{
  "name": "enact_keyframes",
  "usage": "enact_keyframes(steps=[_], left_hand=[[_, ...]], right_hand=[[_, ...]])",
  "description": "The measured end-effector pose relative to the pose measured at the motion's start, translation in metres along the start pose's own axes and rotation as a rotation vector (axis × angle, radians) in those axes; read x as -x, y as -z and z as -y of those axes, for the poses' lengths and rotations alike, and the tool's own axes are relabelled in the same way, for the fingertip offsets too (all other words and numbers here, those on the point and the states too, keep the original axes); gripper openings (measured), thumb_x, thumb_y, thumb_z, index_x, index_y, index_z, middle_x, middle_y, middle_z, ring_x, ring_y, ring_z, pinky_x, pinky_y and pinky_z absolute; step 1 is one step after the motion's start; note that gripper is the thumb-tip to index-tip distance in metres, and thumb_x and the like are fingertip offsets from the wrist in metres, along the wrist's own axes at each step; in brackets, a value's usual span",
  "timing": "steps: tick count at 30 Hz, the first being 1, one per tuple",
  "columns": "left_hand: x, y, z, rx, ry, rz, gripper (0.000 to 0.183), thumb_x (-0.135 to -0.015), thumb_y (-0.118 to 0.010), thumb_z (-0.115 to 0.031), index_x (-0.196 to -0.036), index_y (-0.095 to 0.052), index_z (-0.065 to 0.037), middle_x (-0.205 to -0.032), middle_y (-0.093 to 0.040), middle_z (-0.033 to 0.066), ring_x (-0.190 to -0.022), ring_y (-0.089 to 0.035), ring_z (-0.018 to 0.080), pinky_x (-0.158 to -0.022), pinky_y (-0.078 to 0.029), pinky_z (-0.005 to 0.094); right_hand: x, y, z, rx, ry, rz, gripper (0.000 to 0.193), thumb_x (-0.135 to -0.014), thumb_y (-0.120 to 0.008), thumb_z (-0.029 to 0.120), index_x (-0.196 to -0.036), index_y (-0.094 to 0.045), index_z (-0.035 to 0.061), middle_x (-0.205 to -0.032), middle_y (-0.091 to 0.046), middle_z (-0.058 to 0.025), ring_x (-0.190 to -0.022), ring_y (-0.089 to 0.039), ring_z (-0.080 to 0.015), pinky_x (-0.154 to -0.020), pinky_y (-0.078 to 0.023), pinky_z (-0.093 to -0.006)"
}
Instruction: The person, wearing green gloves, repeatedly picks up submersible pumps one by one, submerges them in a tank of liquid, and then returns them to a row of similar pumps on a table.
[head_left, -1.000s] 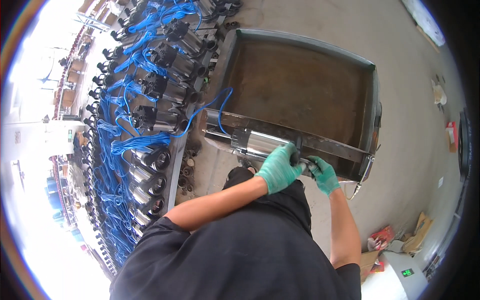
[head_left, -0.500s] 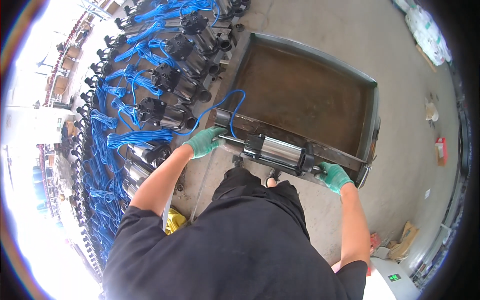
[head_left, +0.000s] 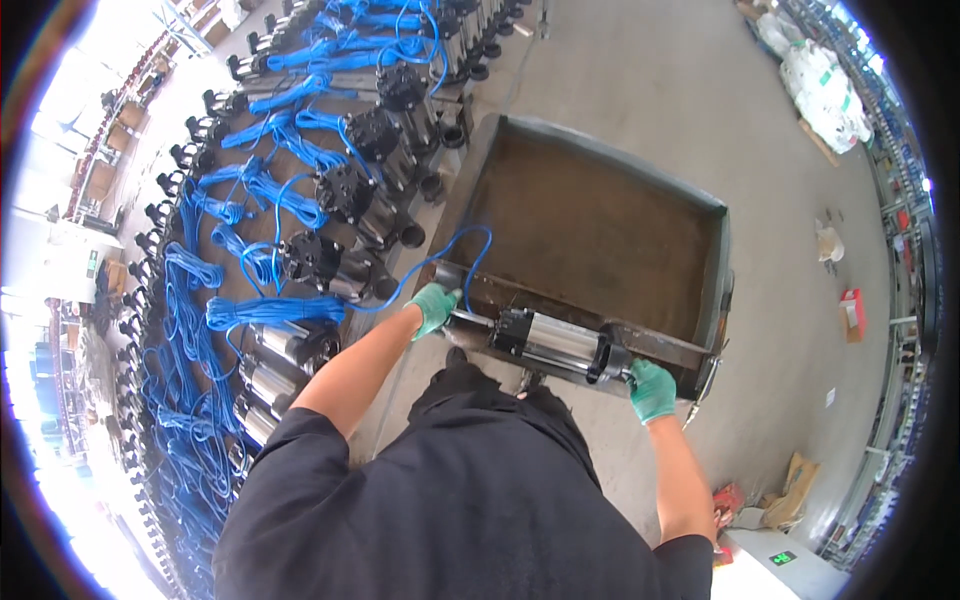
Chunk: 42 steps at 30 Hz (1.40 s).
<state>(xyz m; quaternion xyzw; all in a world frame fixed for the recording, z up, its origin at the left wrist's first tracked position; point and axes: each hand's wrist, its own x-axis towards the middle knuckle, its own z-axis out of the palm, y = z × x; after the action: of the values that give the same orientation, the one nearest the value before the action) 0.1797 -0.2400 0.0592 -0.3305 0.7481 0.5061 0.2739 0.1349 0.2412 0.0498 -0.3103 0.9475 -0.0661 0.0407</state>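
A steel pump with black ends (head_left: 560, 342) lies on its side along the near edge of a metal tank (head_left: 610, 148) holding brownish water. My left hand (head_left: 435, 308), in a green glove, is closed around a metal rod (head_left: 472, 319) in line with the pump's left end. At the other end my right hand (head_left: 653, 391), also gloved in green, is closed by the black end; its fingers hide most of what it grips. A blue cable (head_left: 462, 232) loops over the tank's left rim and comes down near my left hand.
Several similar pumps (head_left: 350, 190) stand in rows to the left with bundled blue cables (head_left: 275, 312). White sacks (head_left: 825, 95) lie at the far right, and a red and white box (head_left: 852, 315) sits on the floor. A white cabinet with a green display (head_left: 782, 560) is at lower right.
The whole view has shifted, so the tank and pump sit lower in the picture. Both hands stay at the pump's two ends, the right now with its fingers pointing up toward the end fitting.
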Motion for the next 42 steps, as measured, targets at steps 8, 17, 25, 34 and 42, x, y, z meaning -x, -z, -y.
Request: enact_keyframes(steps=[8, 17, 25, 34, 42], left_hand=[[0.033, 0.024, 0.017, -0.868, -0.998, 0.015, 0.051, -0.082, -0.076, -0.025, -0.127, -0.060, -0.010, -0.122, -0.061, 0.0165, -0.114, -0.058, 0.0373, -0.098, -0.049, 0.0460], [0.020, 0.024, -0.002, 0.067, -0.134, 0.253, 0.040, -0.102, -0.057, -0.039, -0.092, -0.069, -0.002, -0.070, -0.060, 0.0054, -0.068, -0.064, 0.0194, -0.068, -0.055, 0.0370], [0.018, 0.018, 0.035, -0.235, -0.683, -0.007, 0.055, -0.097, -0.061, -0.042, -0.139, -0.053, -0.007, -0.130, -0.061, 0.0152, -0.110, -0.065, 0.0268, -0.093, -0.053, 0.0395], [-0.022, -0.006, 0.023, 0.174, 0.126, 0.167, 0.043, -0.104, -0.051, -0.041, -0.096, -0.064, -0.001, -0.070, -0.060, 0.0106, -0.052, -0.061, 0.0268, -0.049, -0.052, 0.0459], [0.010, 0.027, 0.040, -0.358, -0.850, 0.062, 0.044, -0.098, -0.061, -0.043, -0.122, -0.065, -0.006, -0.111, -0.067, 0.0135, -0.100, -0.066, 0.0249, -0.092, -0.052, 0.0391]], right_hand=[[-0.005, 0.031, -0.015, -1.136, -0.910, 0.653, 0.041, -0.102, -0.055, 0.043, -0.086, -0.062, 0.0058, -0.067, -0.061, -0.0067, -0.051, -0.057, -0.0178, -0.044, -0.044, -0.0324], [0.001, 0.017, -0.005, -1.682, -0.920, 0.327, 0.004, -0.098, -0.063, 0.012, -0.101, -0.063, 0.0101, -0.074, -0.059, -0.0020, -0.058, -0.056, -0.0157, -0.049, -0.046, -0.0317], [0.013, -0.012, -0.043, -2.003, -0.765, 0.355, 0.025, -0.088, -0.061, -0.004, -0.112, -0.065, 0.0023, -0.091, -0.068, -0.0079, -0.077, -0.066, -0.0226, -0.064, -0.056, -0.0365], [-0.016, 0.043, -0.011, -0.658, -0.229, 0.658, 0.059, -0.083, -0.075, 0.006, -0.138, -0.055, 0.0041, -0.115, -0.070, -0.0106, -0.096, -0.065, -0.0247, -0.087, -0.054, -0.0383], [-0.028, 0.046, 0.002, -0.922, -0.565, 0.599, 0.019, -0.092, -0.065, 0.008, -0.110, -0.068, 0.0048, -0.081, -0.065, -0.0001, -0.064, -0.059, -0.0107, -0.057, -0.050, -0.0279]])
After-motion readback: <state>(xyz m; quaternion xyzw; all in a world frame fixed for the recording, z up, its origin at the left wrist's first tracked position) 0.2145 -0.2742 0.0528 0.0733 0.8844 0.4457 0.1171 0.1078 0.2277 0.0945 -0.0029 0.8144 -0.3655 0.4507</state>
